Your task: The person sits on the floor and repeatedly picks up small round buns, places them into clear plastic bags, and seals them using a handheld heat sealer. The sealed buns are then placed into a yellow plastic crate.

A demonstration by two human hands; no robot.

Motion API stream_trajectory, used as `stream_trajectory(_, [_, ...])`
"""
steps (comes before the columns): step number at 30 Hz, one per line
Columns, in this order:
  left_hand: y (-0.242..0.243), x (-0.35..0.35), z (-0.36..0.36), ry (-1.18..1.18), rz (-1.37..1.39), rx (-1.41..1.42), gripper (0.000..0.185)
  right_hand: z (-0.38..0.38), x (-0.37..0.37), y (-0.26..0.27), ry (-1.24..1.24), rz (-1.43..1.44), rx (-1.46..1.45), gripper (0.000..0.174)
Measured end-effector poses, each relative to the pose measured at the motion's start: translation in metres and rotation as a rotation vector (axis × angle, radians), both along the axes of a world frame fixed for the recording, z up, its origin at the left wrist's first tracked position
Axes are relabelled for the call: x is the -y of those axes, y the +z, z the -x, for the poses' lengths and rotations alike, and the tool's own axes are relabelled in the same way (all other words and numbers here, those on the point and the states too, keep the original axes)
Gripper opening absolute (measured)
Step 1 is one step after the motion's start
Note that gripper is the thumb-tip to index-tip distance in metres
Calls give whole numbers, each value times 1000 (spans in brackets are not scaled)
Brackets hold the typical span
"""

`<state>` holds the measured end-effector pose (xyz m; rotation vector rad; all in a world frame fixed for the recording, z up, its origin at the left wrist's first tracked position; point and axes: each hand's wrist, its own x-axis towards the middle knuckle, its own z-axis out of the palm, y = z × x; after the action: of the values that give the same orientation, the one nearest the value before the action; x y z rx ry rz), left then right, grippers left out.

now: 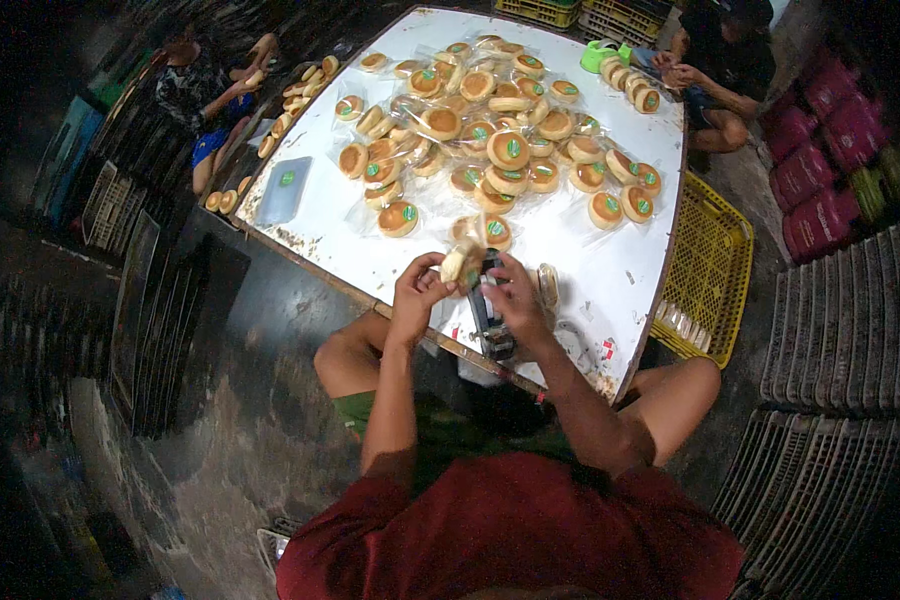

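Note:
My left hand [420, 292] grips a pale round bun [452, 265] in clear plastic, held on edge above the near side of the white table [379, 259]. The bun and its bag are partly blurred. Close by on the right, my right hand [517, 294] is over a dark tape dispenser [493, 330]; whether its fingers hold the bag cannot be made out. Just beyond my hands lie bagged buns [495, 231] with browned tops and green labels. Another wrapped bun [546, 286] stands on edge beside my right hand, partly hidden by it.
A large heap of bagged buns [480, 135] covers the table's middle. A clear plastic container [285, 191] lies at left, a green dispenser [604, 56] at the far right. Yellow crate [709, 262] stands beside the table. Two other people [195, 97] [727, 75] sit at the far sides.

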<state>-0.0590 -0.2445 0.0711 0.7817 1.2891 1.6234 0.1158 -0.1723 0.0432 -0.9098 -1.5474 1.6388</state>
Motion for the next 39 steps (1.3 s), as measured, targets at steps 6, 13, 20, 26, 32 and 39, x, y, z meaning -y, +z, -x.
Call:
stream_trajectory(6, [10, 23, -28, 62, -111, -4, 45, 14, 22, 11, 140, 21, -136, 54])
stream_trajectory(13, [0, 48, -42, -43, 51, 120, 47, -22, 29, 76, -193, -388, 235, 20])
stream_trajectory(20, [14, 57, -56, -275, 135, 216, 30, -33, 42, 34, -188, -383, 141, 24])
stream_trajectory(26, [39, 63, -79, -145, 118, 135, 49, -46, 47, 32, 22, -11, 138, 20])
stream_trajectory(32, [18, 56, -74, -21, 144, -145, 42, -50, 59, 38, -100, -330, 118, 11])
stream_trajectory(39, [31, 44, -76, -24, 166, -131, 23, -54, 58, 34, -16, -55, 8, 19])
